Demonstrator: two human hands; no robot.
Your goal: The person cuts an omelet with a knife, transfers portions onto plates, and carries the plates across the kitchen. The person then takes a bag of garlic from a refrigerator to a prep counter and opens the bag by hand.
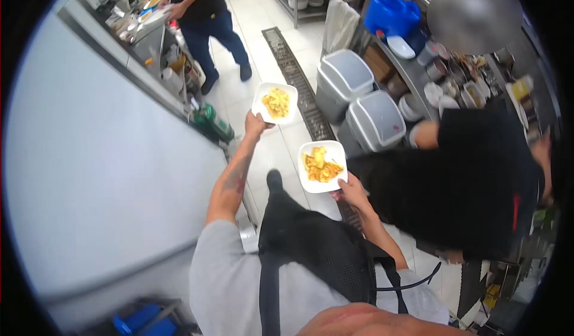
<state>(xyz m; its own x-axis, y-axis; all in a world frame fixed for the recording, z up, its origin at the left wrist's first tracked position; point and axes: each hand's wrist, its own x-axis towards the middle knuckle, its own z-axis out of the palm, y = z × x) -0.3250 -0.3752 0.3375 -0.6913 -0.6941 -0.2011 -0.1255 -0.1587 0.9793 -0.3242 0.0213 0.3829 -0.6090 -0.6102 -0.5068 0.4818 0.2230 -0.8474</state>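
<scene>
My left hand [257, 124] grips the near-left corner of a white square plate [289, 116], held out in front of me above the floor. Yellow food that looks like scrambled eggs [276, 103] lies on it. Closer to my body, my right hand [351, 192] is closed on the lower right corner of a second white square plate [305, 185]. On that one sits a similar yellow-orange helping of eggs [321, 166]. Both plates are roughly level and apart from each other. The fingers under each plate are mostly hidden.
A person in black [442, 180] stands close on my right. Another person [203, 19] works at a counter ahead on the left. Two lidded grey bins [376, 118] stand right of the floor drain grate [293, 70]. A white wall panel [107, 156] runs along my left.
</scene>
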